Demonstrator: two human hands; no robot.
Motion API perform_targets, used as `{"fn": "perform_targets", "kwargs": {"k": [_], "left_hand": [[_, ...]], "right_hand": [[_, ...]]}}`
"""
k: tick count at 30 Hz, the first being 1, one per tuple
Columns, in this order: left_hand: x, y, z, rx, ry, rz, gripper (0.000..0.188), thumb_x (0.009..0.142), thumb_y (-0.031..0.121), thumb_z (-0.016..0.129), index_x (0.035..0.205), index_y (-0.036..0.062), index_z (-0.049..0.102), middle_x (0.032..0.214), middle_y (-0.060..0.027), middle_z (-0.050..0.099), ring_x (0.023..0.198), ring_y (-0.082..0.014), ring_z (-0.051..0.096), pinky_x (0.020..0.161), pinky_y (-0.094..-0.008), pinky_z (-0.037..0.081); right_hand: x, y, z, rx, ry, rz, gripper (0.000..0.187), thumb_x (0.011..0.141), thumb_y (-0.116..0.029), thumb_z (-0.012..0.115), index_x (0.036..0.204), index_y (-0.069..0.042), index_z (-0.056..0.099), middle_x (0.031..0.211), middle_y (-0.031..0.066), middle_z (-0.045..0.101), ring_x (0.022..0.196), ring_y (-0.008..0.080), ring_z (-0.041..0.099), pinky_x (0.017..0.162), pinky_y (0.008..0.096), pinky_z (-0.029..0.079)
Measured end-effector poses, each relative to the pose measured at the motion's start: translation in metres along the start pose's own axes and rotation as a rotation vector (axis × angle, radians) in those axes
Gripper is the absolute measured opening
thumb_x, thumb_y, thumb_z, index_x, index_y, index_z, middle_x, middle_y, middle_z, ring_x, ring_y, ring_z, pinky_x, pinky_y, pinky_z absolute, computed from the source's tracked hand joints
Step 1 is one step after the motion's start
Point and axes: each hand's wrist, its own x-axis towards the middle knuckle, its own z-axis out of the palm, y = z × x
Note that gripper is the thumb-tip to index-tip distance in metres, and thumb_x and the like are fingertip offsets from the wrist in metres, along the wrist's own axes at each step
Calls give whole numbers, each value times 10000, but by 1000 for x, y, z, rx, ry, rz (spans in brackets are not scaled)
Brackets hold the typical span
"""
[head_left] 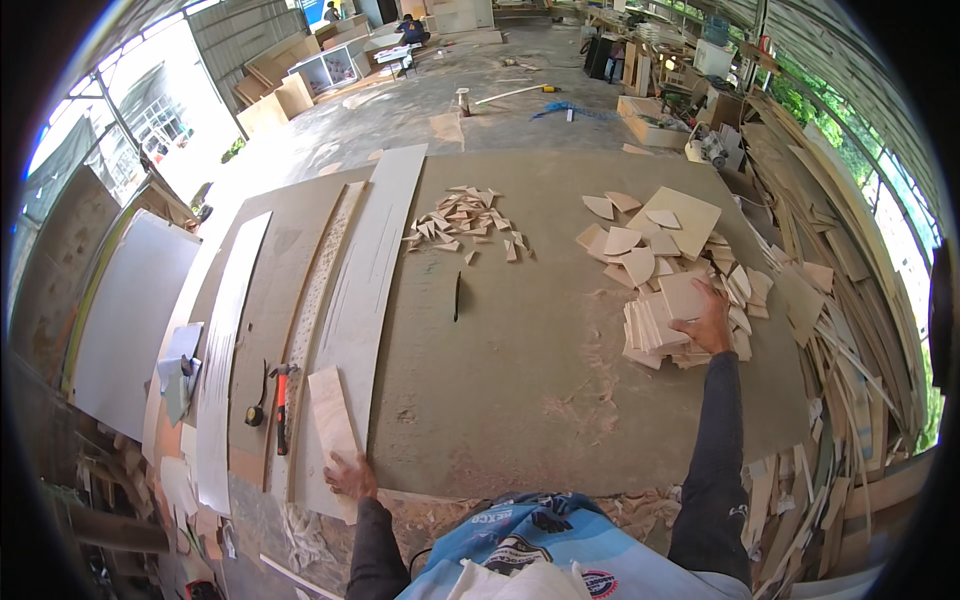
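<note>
At the table's near left edge, my left hand [350,477] is closed round the lower end of a short pale wooden board [333,412], which lies on a long white panel. My right arm reaches forward to the right side. There my right hand [708,318] grips a squarish plywood piece [683,296], thumb on its near side. Just below that piece sits a stack of plywood pieces [650,330]. Around them spreads a heap of quarter-round and angular offcuts [622,240], with a larger square sheet [688,220] on top at the back.
Small wedge-shaped scraps [465,215] lie at the table's far middle, with a thin dark strip [458,296] nearer. A red-handled hammer [283,405] and a tape measure [255,413] rest left. Stacked lumber [850,250] lines the right side. Two people are far off.
</note>
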Motion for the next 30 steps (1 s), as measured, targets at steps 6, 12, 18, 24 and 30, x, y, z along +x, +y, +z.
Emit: {"fn": "perform_targets", "kwargs": {"k": [6,12,18,24,30], "left_hand": [[6,18,12,43,8,-23,795,899,516,646,1560,171,372,1526,-297,317,1438,-462,271,1136,-645,263],[10,28,32,163,6,-48,822,940,557,561,1605,180,259,1563,-306,275,1463,-458,248,1142,-658,237],[-1,43,21,179,-26,-67,828,955,547,538,1615,165,218,1580,-305,248,1481,-450,226,1171,-652,185],[8,33,31,200,-5,-89,824,953,519,543,1616,160,211,1575,-306,248,1483,-444,220,1179,-646,172],[1,45,30,195,-6,-65,803,966,492,537,1612,146,207,1571,-307,251,1478,-453,227,1176,-648,174]], "right_hand": [[-34,-118,51,539,142,-81,887,634,-433,925,1321,12,584,1415,229,537,1253,349,543,1111,459,368],[-99,-194,184,543,-82,-62,1031,556,-569,924,1331,1,552,1433,175,514,1261,343,477,1094,492,350],[-124,-229,246,456,-257,38,1124,523,-621,921,1371,2,525,1472,147,487,1222,309,450,1097,489,342],[-113,-257,267,315,-322,38,1192,601,-748,830,1414,50,476,1478,179,483,1245,313,440,1091,467,370],[-147,-264,309,296,-163,528,750,859,-658,692,1134,37,647,1138,175,646,909,251,592,794,392,494]]}}
